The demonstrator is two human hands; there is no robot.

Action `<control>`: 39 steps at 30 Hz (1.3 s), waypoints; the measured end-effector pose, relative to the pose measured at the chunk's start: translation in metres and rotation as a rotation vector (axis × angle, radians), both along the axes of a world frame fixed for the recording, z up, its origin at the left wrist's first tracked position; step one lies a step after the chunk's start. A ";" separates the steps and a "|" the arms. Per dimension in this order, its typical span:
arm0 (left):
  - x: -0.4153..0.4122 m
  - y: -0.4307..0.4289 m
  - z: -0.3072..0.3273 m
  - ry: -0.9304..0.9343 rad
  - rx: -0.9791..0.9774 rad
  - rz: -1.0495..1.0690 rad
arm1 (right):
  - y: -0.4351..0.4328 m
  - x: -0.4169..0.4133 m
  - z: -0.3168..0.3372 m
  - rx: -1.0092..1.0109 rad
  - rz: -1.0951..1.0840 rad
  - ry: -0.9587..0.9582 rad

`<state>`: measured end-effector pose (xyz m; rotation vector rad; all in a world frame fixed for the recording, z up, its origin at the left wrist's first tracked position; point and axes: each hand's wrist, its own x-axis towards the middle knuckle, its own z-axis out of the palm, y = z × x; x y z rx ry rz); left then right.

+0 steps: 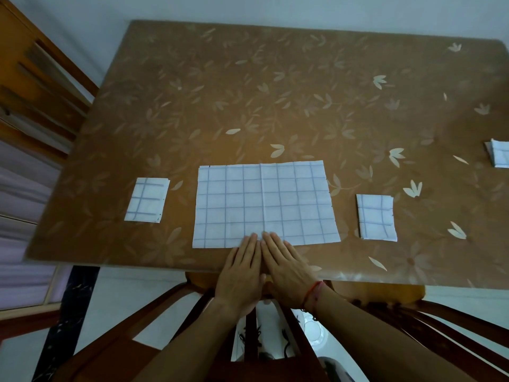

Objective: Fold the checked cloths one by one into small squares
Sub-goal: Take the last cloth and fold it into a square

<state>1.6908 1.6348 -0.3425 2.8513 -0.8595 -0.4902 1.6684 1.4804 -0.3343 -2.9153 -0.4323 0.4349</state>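
Observation:
A white cloth with a blue check [264,202] lies flat as a wide rectangle in the middle of the table, a crease running down its centre. Side by side at its near edge are my left hand [242,268] and my right hand [286,266], fingers straight, fingertips pressing on the cloth's front border. A folded checked cloth [147,199] lies to the left of the open one. Another folded checked cloth [376,217] lies to its right. A third folded piece [500,153] shows at the far right edge, partly cut off.
The table [275,92] has a brown leaf-patterned cover under a clear sheet. A wooden chair [41,86] stands at the left. Another chair's back [192,326] is between me and the table's near edge.

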 end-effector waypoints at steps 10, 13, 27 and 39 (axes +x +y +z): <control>-0.001 0.035 -0.001 -0.007 0.078 0.157 | -0.030 -0.012 0.001 -0.119 -0.055 0.081; 0.000 0.049 -0.001 0.008 0.076 0.211 | -0.047 -0.021 0.004 -0.146 -0.100 0.095; 0.003 0.066 0.011 0.071 0.100 0.370 | -0.089 -0.037 0.010 -0.185 -0.307 0.132; 0.020 -0.023 0.032 0.051 -0.098 0.169 | -0.109 0.002 0.043 0.111 -0.374 0.150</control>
